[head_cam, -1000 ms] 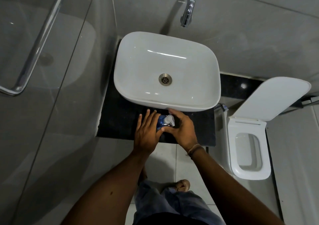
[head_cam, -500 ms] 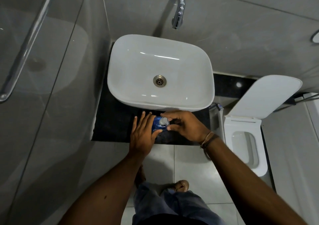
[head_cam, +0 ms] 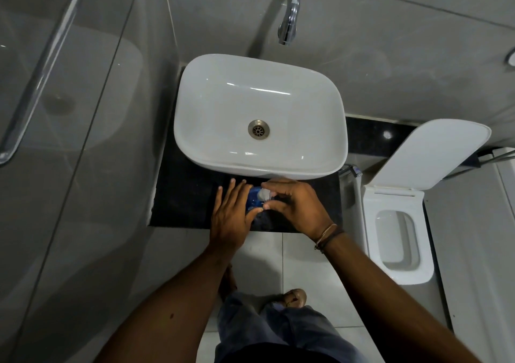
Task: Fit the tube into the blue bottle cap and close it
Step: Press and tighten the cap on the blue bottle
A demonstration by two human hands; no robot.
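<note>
The blue bottle point(head_cam: 253, 201) stands at the front edge of the dark surface point(head_cam: 184, 195), just before the basin point(head_cam: 259, 117). The left hand point(head_cam: 231, 217) steadies it; the right hand point(head_cam: 295, 209) pinches the pale cap point(head_cam: 264, 194). Keeping the bottle upright and the cap square should help it close cleanly.

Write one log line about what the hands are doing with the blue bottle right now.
left hand: steadies blue bottle | right hand: fingers on white pump cap | place: black counter, in front of sink | tube: not visible
</note>
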